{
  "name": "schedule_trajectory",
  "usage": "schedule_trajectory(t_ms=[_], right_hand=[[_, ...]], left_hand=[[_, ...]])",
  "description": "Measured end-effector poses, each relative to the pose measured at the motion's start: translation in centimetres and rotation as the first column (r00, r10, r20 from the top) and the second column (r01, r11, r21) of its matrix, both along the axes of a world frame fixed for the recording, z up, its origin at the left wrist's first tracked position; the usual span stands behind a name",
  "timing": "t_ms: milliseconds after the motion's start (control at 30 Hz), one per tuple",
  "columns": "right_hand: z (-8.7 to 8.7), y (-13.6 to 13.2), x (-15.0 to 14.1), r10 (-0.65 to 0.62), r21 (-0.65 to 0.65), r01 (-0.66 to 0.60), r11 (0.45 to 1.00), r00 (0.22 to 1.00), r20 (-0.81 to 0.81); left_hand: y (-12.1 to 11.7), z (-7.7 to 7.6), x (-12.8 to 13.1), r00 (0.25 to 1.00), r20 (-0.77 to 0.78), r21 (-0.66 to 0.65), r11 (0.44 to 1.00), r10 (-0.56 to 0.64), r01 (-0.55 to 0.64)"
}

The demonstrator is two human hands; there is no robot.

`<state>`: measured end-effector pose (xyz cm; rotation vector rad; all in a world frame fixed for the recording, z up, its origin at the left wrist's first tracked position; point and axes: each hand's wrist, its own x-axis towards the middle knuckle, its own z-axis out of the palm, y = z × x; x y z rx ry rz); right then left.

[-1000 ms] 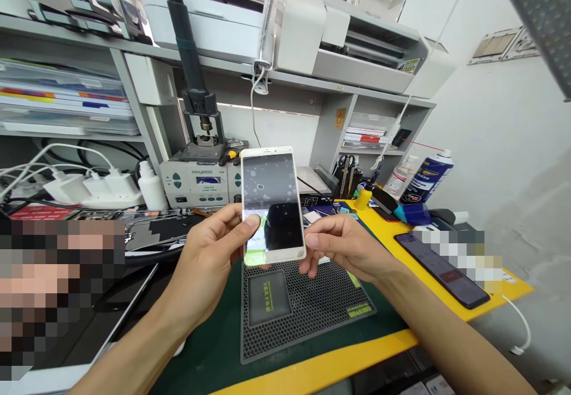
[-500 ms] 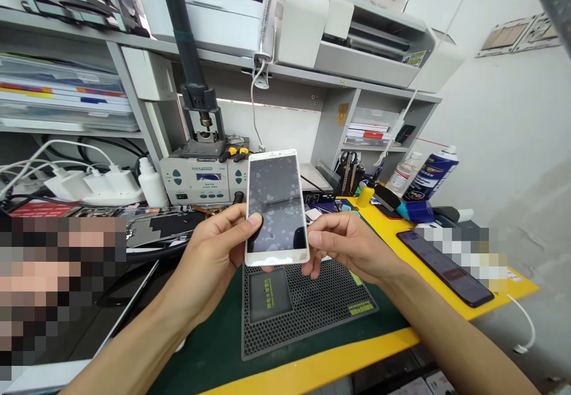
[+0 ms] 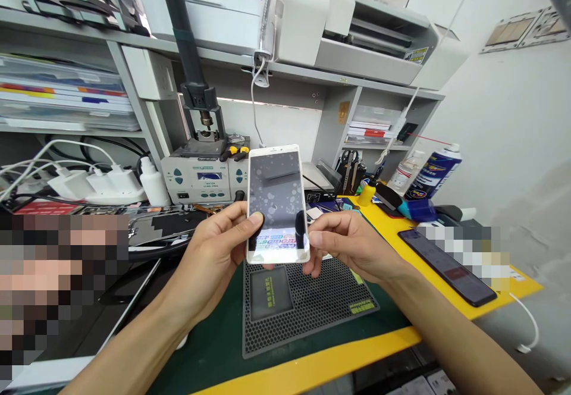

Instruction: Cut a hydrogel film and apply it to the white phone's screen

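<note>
A white-framed smartphone [image 3: 277,196] is held upright and slightly tilted in front of me, above a black honeycomb mat [image 3: 312,306]. Pale blotches and reflections show on its dark screen. My left hand [image 3: 227,234] is closed on its left edge, the thumb lying over the front and the fingers behind. At the lower right edge, my right hand [image 3: 341,241] pinches the phone between thumb and curled fingers. Part of each hand's fingers is hidden behind the phone.
A hot air station [image 3: 200,178] stands behind the phone. On the yellow desk edge at right lies a dark phone [image 3: 446,267]; a blue spray can [image 3: 432,172] stands beyond it. White chargers [image 3: 107,184] fill a power strip at left. A pixelated patch covers the lower left.
The phone has tilted, so the reflections on its screen have shifted and bright coloured ones now show near its bottom. Both hands keep their hold. The camera view has turned slightly.
</note>
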<state>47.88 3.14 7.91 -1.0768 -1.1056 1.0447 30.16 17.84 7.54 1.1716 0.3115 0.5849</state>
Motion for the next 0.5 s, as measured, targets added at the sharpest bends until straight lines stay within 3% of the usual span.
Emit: schedule_trajectory(t_ms=[500], right_hand=[[0.32, 0.01, -0.32, -0.079, -0.008, 0.079, 0.997, 0.997, -0.005]], left_hand=[[-0.44, -0.01, -0.25, 0.998, 0.013, 0.079, 0.995, 0.058, -0.059]])
